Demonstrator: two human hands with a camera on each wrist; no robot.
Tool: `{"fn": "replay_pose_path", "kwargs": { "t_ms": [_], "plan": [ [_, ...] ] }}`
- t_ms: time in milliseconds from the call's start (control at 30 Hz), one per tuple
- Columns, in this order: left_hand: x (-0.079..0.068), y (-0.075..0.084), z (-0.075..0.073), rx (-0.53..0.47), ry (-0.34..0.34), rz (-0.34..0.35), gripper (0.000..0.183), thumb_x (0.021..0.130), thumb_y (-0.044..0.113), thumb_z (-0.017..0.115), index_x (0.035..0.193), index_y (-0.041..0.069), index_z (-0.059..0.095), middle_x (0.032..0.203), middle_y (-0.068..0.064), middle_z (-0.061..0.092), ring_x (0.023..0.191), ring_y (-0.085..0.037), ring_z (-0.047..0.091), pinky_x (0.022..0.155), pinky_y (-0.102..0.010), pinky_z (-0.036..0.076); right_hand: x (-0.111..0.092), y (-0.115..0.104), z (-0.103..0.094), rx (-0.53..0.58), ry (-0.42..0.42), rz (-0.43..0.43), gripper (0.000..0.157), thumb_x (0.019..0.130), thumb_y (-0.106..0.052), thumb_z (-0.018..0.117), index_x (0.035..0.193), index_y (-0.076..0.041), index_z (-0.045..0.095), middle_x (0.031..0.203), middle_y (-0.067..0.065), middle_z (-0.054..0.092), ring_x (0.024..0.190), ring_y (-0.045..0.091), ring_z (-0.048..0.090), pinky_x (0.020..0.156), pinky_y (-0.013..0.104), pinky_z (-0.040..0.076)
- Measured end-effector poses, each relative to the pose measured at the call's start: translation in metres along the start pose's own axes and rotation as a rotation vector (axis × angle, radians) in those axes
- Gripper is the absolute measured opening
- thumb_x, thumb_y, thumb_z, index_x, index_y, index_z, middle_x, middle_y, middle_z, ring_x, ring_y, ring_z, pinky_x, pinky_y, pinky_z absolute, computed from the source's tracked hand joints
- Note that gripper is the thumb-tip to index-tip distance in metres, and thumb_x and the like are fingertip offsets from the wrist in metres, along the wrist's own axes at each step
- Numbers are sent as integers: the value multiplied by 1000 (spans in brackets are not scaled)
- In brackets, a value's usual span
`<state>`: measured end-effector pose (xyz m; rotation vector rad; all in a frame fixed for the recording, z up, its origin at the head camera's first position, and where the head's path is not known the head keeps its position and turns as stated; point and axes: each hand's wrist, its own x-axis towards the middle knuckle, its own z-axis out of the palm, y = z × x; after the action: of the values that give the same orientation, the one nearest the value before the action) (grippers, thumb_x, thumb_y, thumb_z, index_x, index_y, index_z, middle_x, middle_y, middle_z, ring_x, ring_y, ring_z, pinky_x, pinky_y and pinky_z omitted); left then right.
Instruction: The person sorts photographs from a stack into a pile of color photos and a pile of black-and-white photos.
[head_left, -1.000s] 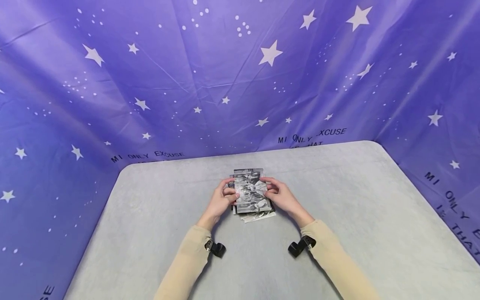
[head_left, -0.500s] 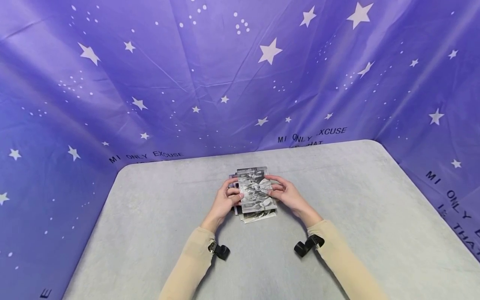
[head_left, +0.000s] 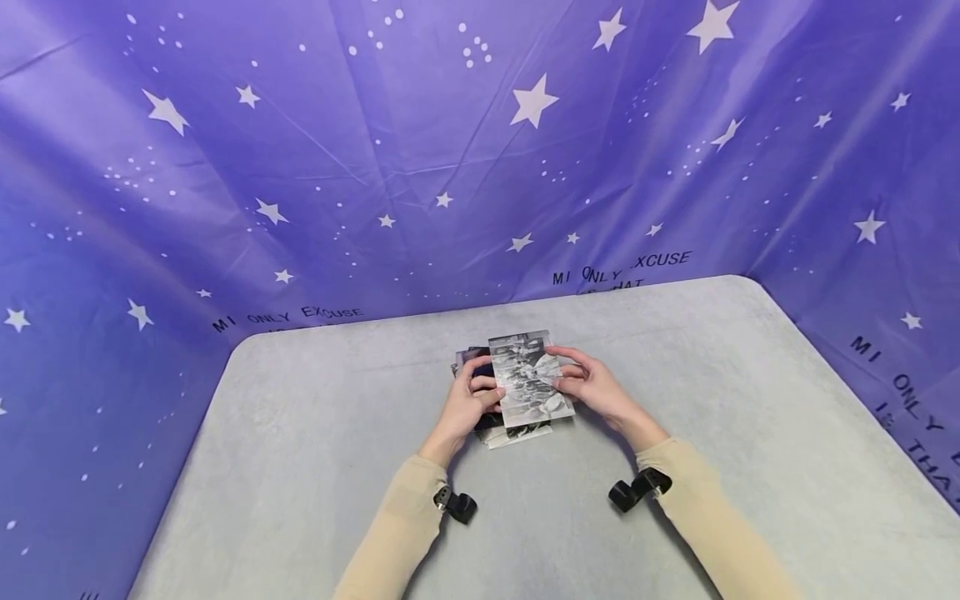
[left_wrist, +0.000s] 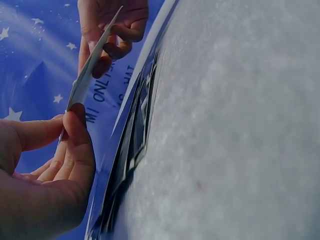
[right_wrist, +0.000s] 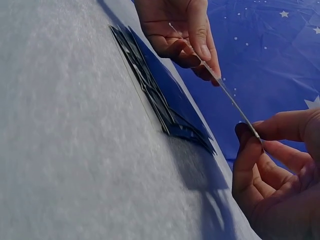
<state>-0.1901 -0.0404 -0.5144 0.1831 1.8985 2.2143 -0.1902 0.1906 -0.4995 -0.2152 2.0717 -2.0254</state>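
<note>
The purple fabric backdrop with white stars (head_left: 405, 179) rises behind the pale grey table with rounded corners (head_left: 315, 467). Two beige sleeves (head_left: 397, 521), each with a small black device at the wrist, reach in from about 5 and 7 o'clock.

The loose pile of dark and coloured glossy paper prints (right_wrist: 162, 97) lies on the table, its edges uneven. Above it, apart from it, is the black-and-white rectangular paper print (head_left: 531, 382); the pile shows from its 6 round to its 10 o'clock side.

The left hand (head_left: 468, 403) pinches this print at 9 o'clock between thumb and finger, and the right hand (head_left: 602, 393) pinches it at 3 o'clock in the same way.

To do this holding well, I judge, both pinches should stay light and at the edges, so that the thin print is not bent or marked. The two hands would best move together at equal height, and not brush the uneven pile, whose loose prints could slide.
</note>
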Motion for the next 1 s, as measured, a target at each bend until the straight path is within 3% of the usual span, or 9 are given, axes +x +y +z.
{"fn": "replay_pose_path", "kwargs": {
  "t_ms": [300,600,1000],
  "plan": [
    [2,0,13,26,-35,18,58,86,-14,59,138,-3,37,90,-17,59,68,-9,60,65,-28,53,-8,1,-10,-53,30,-33,59,86,8,59,142,3,41,85,8,57,63,6,48,56,18,42],
    [7,-2,32,55,-35,-8,57,85,-14,60,137,-4,39,91,-22,61,67,-10,60,69,-36,56,-18,4,-22,-162,120,-13,60,83,4,64,140,4,45,121,29,48,82,10,59,70,21,50],
    [14,-2,53,74,-25,-14,57,84,-14,62,137,-3,42,89,-17,62,70,-16,63,68,-36,57,-28,3,-39,-212,166,-7,58,84,4,64,139,5,45,117,28,50,79,6,57,64,19,48]
  ]
}}
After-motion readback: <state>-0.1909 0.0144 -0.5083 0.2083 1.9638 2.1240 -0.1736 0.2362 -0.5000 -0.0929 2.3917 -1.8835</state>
